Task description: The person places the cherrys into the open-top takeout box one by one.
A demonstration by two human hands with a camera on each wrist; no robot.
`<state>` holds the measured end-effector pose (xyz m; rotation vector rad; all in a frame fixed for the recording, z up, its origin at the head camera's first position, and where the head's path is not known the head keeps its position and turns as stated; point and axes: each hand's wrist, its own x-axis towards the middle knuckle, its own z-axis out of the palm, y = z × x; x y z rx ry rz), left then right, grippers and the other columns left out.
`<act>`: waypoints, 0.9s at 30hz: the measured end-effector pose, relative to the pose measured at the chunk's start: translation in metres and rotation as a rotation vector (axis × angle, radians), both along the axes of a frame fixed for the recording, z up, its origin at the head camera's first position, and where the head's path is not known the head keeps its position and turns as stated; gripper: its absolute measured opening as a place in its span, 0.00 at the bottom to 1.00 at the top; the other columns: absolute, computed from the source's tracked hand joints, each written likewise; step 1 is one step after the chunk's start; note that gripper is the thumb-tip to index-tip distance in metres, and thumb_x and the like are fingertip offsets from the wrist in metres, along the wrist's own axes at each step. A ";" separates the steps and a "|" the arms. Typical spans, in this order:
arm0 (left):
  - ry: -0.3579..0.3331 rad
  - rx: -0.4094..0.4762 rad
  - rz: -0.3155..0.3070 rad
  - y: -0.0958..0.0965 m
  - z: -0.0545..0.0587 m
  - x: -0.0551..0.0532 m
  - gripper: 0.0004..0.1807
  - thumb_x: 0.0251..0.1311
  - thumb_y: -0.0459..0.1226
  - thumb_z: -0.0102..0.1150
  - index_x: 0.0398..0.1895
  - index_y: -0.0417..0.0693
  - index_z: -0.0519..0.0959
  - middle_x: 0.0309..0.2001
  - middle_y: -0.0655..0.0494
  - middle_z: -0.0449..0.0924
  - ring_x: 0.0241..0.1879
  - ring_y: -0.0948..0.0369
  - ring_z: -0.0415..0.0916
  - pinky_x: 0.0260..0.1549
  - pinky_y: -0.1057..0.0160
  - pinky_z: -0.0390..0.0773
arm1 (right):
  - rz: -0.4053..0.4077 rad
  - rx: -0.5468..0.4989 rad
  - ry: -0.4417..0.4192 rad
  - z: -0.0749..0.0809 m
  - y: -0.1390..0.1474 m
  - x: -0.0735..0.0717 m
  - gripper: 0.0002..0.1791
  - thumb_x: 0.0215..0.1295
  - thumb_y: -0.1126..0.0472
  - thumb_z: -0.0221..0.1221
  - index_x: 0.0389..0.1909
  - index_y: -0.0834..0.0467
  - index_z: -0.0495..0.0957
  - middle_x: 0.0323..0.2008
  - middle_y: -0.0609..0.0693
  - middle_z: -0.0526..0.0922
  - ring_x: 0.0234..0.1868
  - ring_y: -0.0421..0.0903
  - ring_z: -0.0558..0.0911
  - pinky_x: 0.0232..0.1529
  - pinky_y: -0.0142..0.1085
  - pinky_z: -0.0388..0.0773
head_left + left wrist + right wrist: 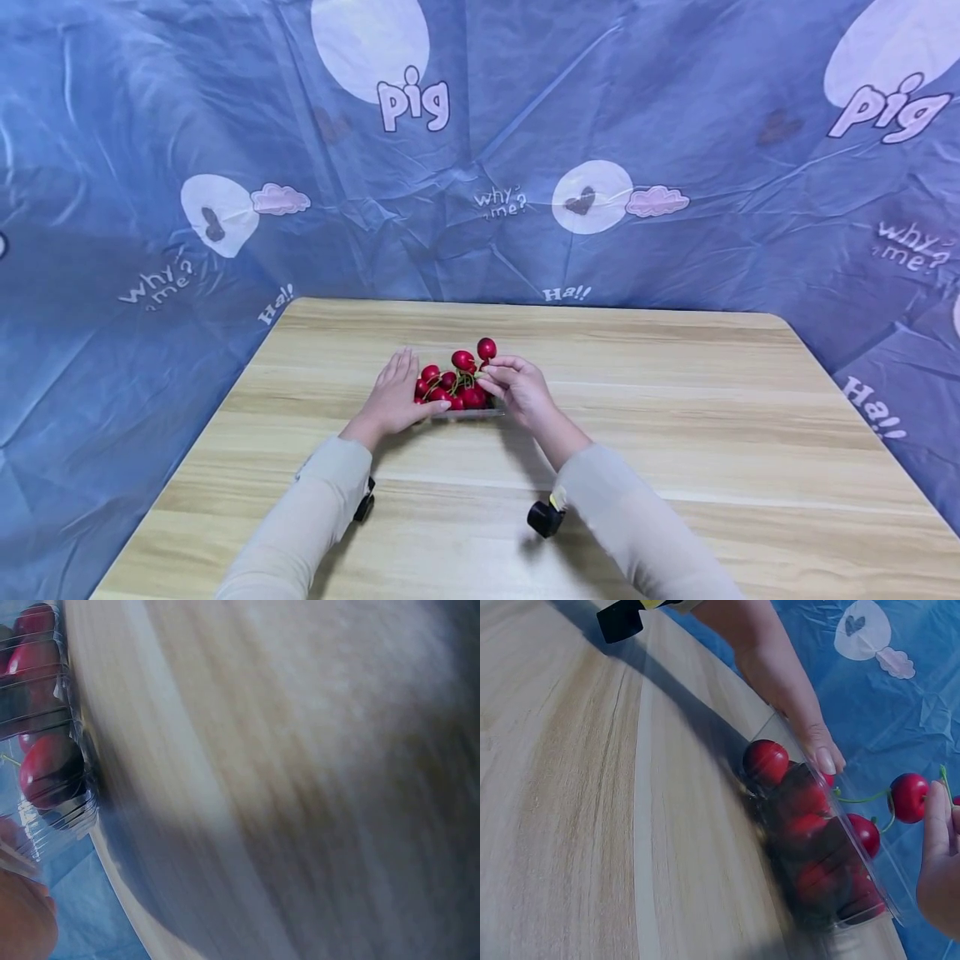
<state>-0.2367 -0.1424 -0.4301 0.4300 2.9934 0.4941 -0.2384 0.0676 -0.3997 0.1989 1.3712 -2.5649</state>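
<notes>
A clear plastic box (468, 413) full of red cherries (472, 397) with green stems sits on the table. My left hand (392, 392) grips its left end, fingers along the side and thumb over the front rim. At the box's right end my right hand (521, 387) pinches a green stem (945, 780) between thumb and fingertips. Just above those fingertips a cherry (487, 348) stands higher than the rest. Another raised cherry (462, 360) is left of it. In the left wrist view, cherries (51, 771) show through the box wall; little of the hand appears.
The box rests on a light wood-grain table (675, 400), toward its far side. A blue printed cloth (480, 150) hangs behind the table and along its sides. A black wrist camera (545, 518) juts from the right sleeve, near the tabletop.
</notes>
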 end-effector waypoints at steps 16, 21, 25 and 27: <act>0.008 -0.001 -0.002 0.000 -0.001 0.000 0.57 0.45 0.70 0.37 0.64 0.33 0.42 0.66 0.41 0.33 0.64 0.50 0.29 0.59 0.54 0.35 | 0.017 0.124 -0.063 -0.007 -0.020 -0.013 0.08 0.53 0.80 0.48 0.35 0.74 0.68 0.23 0.56 0.75 0.21 0.43 0.78 0.32 0.34 0.76; 0.012 0.000 -0.005 0.000 -0.001 -0.001 0.56 0.45 0.69 0.38 0.64 0.32 0.42 0.66 0.40 0.33 0.64 0.50 0.29 0.59 0.54 0.35 | 0.023 0.180 -0.088 -0.006 -0.023 -0.015 0.08 0.53 0.79 0.49 0.36 0.74 0.68 0.23 0.56 0.75 0.22 0.44 0.79 0.32 0.33 0.76; 0.018 0.009 -0.007 0.000 -0.001 -0.001 0.57 0.45 0.70 0.37 0.64 0.32 0.42 0.65 0.40 0.34 0.64 0.50 0.30 0.59 0.53 0.36 | 0.020 0.228 -0.102 -0.005 -0.025 -0.016 0.09 0.54 0.79 0.49 0.37 0.75 0.68 0.23 0.56 0.75 0.22 0.44 0.79 0.33 0.33 0.76; 0.015 0.016 -0.007 0.000 -0.001 0.000 0.57 0.44 0.70 0.37 0.64 0.32 0.42 0.65 0.40 0.34 0.64 0.50 0.30 0.59 0.53 0.35 | 0.010 0.262 -0.113 -0.005 -0.026 -0.017 0.09 0.53 0.79 0.49 0.38 0.75 0.68 0.24 0.57 0.76 0.22 0.44 0.79 0.34 0.34 0.76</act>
